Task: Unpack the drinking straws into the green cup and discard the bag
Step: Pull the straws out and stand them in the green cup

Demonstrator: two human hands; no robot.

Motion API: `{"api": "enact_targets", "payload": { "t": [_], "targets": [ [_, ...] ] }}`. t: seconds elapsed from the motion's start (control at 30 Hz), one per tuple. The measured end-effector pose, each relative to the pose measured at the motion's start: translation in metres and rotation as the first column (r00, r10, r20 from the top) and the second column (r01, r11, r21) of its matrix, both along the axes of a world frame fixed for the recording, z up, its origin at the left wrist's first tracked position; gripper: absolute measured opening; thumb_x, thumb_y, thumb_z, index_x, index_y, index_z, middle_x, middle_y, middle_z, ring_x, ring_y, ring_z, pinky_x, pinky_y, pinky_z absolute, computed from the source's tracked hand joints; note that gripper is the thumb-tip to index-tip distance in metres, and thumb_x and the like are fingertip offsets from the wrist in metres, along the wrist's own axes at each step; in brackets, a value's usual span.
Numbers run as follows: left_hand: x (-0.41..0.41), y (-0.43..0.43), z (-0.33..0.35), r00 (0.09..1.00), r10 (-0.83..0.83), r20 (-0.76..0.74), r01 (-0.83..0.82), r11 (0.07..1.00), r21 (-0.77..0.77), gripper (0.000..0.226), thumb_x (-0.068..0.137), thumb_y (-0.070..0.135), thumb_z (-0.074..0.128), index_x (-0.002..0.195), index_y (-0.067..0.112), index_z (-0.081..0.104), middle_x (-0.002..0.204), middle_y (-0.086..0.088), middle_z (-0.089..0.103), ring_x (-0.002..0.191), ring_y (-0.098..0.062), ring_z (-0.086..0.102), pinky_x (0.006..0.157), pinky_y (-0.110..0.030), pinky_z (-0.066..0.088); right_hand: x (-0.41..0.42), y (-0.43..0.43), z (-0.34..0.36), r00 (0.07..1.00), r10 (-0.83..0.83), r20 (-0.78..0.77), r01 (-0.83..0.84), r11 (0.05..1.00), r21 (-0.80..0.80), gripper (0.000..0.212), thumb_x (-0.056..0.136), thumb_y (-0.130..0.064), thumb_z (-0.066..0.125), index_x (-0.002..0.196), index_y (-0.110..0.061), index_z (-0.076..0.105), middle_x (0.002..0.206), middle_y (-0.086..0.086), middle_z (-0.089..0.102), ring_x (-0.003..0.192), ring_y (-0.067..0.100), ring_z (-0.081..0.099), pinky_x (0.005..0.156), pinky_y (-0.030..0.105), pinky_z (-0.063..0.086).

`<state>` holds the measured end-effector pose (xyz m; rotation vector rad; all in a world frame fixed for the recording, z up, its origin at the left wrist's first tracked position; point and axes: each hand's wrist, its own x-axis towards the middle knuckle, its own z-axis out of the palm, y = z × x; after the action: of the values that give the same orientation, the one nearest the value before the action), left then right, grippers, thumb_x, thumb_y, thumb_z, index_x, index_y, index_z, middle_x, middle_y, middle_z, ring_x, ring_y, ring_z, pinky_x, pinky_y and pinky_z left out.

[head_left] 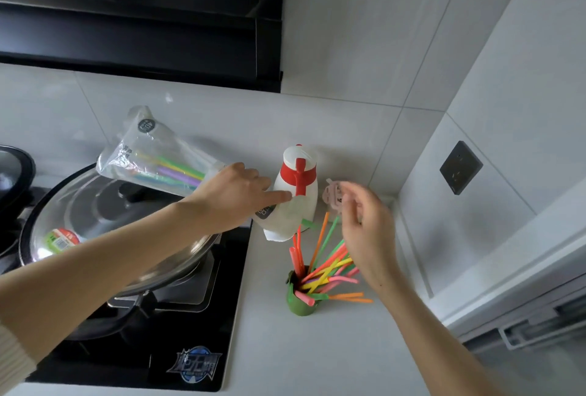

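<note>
- many straws (329, 269) already stand in the green cup (299, 302), fanned out and leaning to the right; two orange ones seem to lie nearly flat off its rim, over the counter (317, 357).
- head view: the left hand (236, 197) holds the clear bag (152, 154) up and tilted, its closed end high over the pan lid (104, 215), its mouth end hanging down by the hand toward the cup.
- left fingers are closed around the bag's neck, with the index stretched out along it, in front of a white bottle (296, 186) with a red cap.
- a few straws, green, purple and yellow, are left inside the bag.
- the right hand (364, 227) hovers above the cup's straws, fingers loosely curled and a little apart; it is blurred, and i cannot tell whether it pinches anything.
- judgement: the unpacking looks mostly done; the last straws must come out, then the bag goes to the bin, which is not in view.
</note>
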<state>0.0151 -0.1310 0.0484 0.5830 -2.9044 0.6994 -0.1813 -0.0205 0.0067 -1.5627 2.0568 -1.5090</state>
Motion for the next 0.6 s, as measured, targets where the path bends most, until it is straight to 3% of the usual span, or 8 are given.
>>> {"api": "enact_targets", "payload": {
  "t": [0.03,0.07,0.1,0.17,0.27,0.33,0.43,0.6],
  "targets": [
    [-0.004,-0.001,0.007,1.000,-0.013,-0.003,0.013,1.000,-0.023,0.072,0.046,-0.003,0.075,0.111,0.022,0.061,0.059,-0.003,0.060,0.046,-0.025,0.053,0.045,-0.028,0.044,0.004,0.000,0.003,0.950,-0.022,0.310,0.029,0.999,-0.017,0.024,0.090,-0.025,0.046,0.095,-0.018,0.068,0.101,0.007,0.069,0.094,0.019,0.064,0.086,0.032,0.050],
    [-0.007,-0.002,0.015,1.000,-0.030,-0.004,0.030,0.998,-0.048,0.074,0.047,-0.004,0.075,0.113,0.022,0.059,0.060,-0.004,0.060,0.047,-0.025,0.053,0.046,-0.029,0.044,0.006,-0.004,0.004,0.780,-0.018,0.626,0.023,1.000,0.000,0.022,0.092,-0.030,0.047,0.089,-0.020,0.066,0.098,0.009,0.068,0.092,0.022,0.064,0.088,0.034,0.049],
    [-0.011,-0.004,0.023,0.998,-0.057,-0.003,0.056,0.995,-0.081,0.075,0.048,-0.004,0.076,0.115,0.022,0.058,0.062,-0.005,0.061,0.048,-0.025,0.053,0.047,-0.029,0.045,0.006,-0.008,0.006,0.490,-0.013,0.871,-0.002,1.000,0.016,0.023,0.094,-0.031,0.048,0.086,-0.017,0.064,0.096,0.011,0.066,0.092,0.024,0.063,0.091,0.037,0.047],
    [-0.023,-0.003,0.039,0.994,-0.104,0.032,0.108,0.980,-0.167,0.075,0.048,-0.001,0.079,0.116,0.021,0.058,0.061,-0.006,0.060,0.048,-0.025,0.053,0.048,-0.029,0.044,0.008,-0.012,0.008,-0.028,0.007,1.000,-0.088,0.996,-0.010,0.028,0.096,-0.030,0.049,0.087,-0.007,0.061,0.105,0.019,0.063,0.103,0.032,0.059,0.096,0.044,0.045],
    [-0.045,0.007,0.060,0.976,-0.140,0.166,0.182,0.945,-0.273,0.074,0.058,0.008,0.076,0.123,0.027,0.048,0.076,-0.006,0.062,0.062,-0.024,0.056,0.057,-0.029,0.041,0.016,-0.011,0.007,-0.425,0.119,0.897,-0.087,0.981,-0.171,0.034,0.095,-0.030,0.048,0.106,0.000,0.060,0.113,0.023,0.062,0.105,0.038,0.058,0.085,0.052,0.047],
    [-0.055,0.006,0.057,0.957,-0.109,0.267,0.189,0.936,-0.296,0.079,0.066,0.016,0.073,0.129,0.030,0.028,0.089,-0.004,0.060,0.074,-0.025,0.055,0.065,-0.033,0.039,0.019,-0.013,0.011,-0.499,0.201,0.843,0.004,0.973,-0.230,0.026,0.094,-0.027,0.047,0.107,-0.008,0.060,0.105,0.018,0.065,0.098,0.035,0.061,0.088,0.050,0.046],
    [-0.061,0.007,0.061,0.933,-0.063,0.355,0.206,0.901,-0.382,0.087,0.056,0.024,0.078,0.125,0.030,0.025,0.087,-0.001,0.061,0.071,-0.024,0.054,0.063,-0.034,0.039,0.017,-0.016,0.012,-0.495,0.226,0.839,0.066,0.973,-0.223,0.025,0.096,-0.022,0.045,0.090,-0.009,0.066,0.092,0.014,0.070,0.095,0.031,0.062,0.098,0.046,0.043],
    [-0.063,0.006,0.060,0.942,-0.075,0.328,0.206,0.898,-0.389,0.079,0.079,0.019,0.061,0.136,0.027,0.007,0.115,-0.009,0.052,0.095,-0.029,0.050,0.078,-0.038,0.039,0.012,-0.018,0.001,-0.504,0.250,0.827,0.046,0.964,-0.263,0.039,0.092,-0.022,0.051,0.129,-0.013,0.058,0.134,0.011,0.058,0.120,0.031,0.056,0.091,0.045,0.049]
  ]
}}
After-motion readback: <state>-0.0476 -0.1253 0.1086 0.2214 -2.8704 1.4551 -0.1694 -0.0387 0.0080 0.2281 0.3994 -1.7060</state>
